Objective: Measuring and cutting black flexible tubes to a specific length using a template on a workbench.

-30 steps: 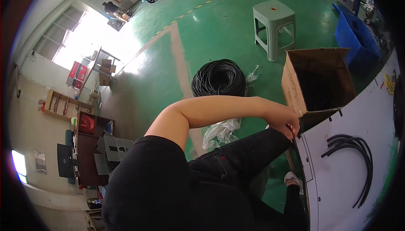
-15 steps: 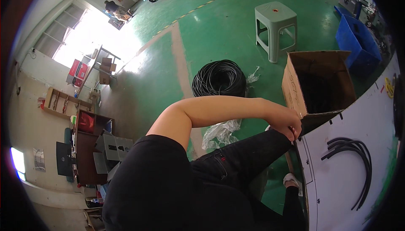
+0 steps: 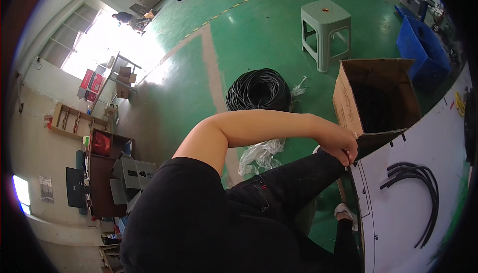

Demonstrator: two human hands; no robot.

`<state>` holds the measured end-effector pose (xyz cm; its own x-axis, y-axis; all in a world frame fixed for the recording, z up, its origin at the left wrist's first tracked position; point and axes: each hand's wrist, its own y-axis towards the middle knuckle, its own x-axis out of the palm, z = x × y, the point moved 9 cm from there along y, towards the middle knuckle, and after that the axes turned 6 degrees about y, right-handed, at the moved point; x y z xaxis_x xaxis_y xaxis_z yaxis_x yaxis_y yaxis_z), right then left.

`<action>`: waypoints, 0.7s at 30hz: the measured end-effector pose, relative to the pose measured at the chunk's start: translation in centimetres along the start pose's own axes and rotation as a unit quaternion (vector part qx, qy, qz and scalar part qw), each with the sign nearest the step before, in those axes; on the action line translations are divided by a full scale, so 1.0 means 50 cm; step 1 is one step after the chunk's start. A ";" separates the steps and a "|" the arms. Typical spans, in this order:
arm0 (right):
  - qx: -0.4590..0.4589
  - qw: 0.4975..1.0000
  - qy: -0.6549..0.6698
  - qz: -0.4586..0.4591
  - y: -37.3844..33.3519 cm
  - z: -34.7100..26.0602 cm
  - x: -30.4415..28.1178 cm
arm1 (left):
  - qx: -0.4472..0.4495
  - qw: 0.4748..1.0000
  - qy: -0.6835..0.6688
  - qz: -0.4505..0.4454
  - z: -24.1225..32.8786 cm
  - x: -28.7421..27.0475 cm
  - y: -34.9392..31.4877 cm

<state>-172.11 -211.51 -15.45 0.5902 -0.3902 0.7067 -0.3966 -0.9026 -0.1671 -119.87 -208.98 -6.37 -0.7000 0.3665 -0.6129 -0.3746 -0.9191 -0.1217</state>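
My left hand (image 3: pixel 339 144) is closed, its fingers curled together at the near corner of the white table (image 3: pixel 398 213), just below the cardboard box (image 3: pixel 343 101). A small dark bit shows between the fingers, too little to name. My left arm reaches across above my knee in black trousers. On the tabletop, right of the hand, several cut lengths of black tubing (image 3: pixel 429 186) lie in a curved bunch. Black material lies in the shadowed inside of the open box. My right hand is out of the picture.
A large coil of black tubing (image 3: pixel 244 91) lies on the green floor beside crumpled clear plastic (image 3: pixel 261 156). Beyond are a pale green stool (image 3: pixel 326 16) and a blue bin (image 3: pixel 423 49). Yellow-handled scissors (image 3: pixel 459 104) rest at the table's far side. Someone (image 3: pixel 124 18) stands far off by the bright doorway.
My left hand stays at the table corner, with only a slight shift of the fingers. The distant person has moved a little to the left.
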 end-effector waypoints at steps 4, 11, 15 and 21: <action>0.031 0.998 0.019 -0.060 0.012 0.015 0.008 | 0.009 1.000 0.009 -0.017 0.001 0.004 0.004; 0.084 0.982 0.052 -0.164 0.025 0.034 0.025 | 0.006 0.999 0.014 -0.034 0.005 0.007 0.003; 0.114 0.966 0.071 -0.223 0.028 0.039 0.028 | 0.010 0.999 0.009 -0.035 0.006 0.010 0.002; 0.129 0.945 0.083 -0.290 0.008 -0.005 0.014 | 0.044 0.998 0.046 -0.022 0.013 0.013 0.012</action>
<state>-172.03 -212.13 -14.86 0.5286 0.1991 0.8252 0.1570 -0.9783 0.1355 -120.95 -209.22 -6.32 -0.6245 0.3869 -0.6785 -0.4584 -0.8849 -0.0826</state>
